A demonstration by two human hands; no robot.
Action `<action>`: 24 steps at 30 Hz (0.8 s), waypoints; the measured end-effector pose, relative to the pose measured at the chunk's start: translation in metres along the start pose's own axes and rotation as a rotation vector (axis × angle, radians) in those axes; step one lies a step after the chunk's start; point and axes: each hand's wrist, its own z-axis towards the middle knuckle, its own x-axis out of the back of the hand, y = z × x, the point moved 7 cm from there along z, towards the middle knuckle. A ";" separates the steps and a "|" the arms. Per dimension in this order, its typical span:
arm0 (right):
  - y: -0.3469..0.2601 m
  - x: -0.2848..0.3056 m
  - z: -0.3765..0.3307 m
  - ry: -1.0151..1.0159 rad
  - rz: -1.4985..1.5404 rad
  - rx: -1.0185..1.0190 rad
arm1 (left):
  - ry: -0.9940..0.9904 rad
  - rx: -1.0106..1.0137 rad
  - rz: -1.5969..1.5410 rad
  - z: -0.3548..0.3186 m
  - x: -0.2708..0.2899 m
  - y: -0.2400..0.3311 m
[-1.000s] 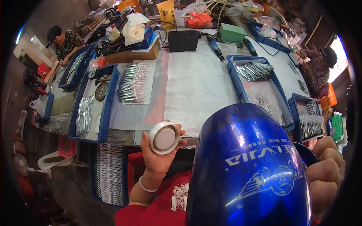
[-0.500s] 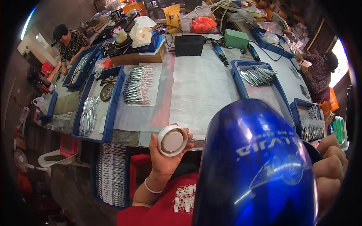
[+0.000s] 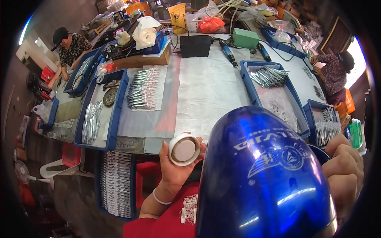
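Large glossy blue bottle (image 3: pixel 266 178), smooth curved metal, filling the lower right and hiding the near table edge. Bare white sheet (image 3: pixel 206 91) beyond it, hemmed by blue trays (image 3: pixel 119 95) on both sides. Left hand (image 3: pixel 174 166) just left of bottle, fingers curled around a round white cap (image 3: pixel 184 149). Right hand (image 3: pixel 345 166) wrapped on bottle's far side.

left hand (image 3: pixel 174 166): raised, palm up, fingers curled in a closed grip, band on wrist | right hand (image 3: pixel 344 174): fingers curled closed, knuckles up at right edge
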 end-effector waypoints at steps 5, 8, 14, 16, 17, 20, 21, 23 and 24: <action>-0.007 0.010 -0.006 -0.018 -0.102 -0.076 | -0.029 0.053 0.031 0.009 -0.005 -0.015; -0.005 0.009 -0.005 -0.045 -0.112 -0.102 | 0.005 0.051 0.029 0.007 0.000 -0.017; -0.003 0.008 -0.008 -0.073 -0.166 -0.129 | 0.007 0.062 0.029 0.008 0.001 -0.022; -0.003 0.007 -0.011 -0.063 -0.209 -0.102 | 0.017 0.069 0.034 0.009 0.002 -0.023; -0.004 0.007 -0.012 -0.058 -0.231 -0.089 | -0.011 0.070 0.042 0.010 0.001 -0.023; -0.003 0.008 -0.011 -0.062 -0.230 -0.089 | -0.026 0.072 0.039 0.009 0.002 -0.025; -0.001 0.009 -0.010 -0.071 -0.208 -0.103 | -0.012 0.074 0.028 0.009 0.003 -0.025; 0.002 0.009 -0.008 -0.094 -0.159 -0.133 | 0.006 0.079 0.040 0.009 0.002 -0.027; 0.004 0.008 -0.008 -0.105 -0.135 -0.148 | 0.022 0.084 0.053 0.008 0.003 -0.027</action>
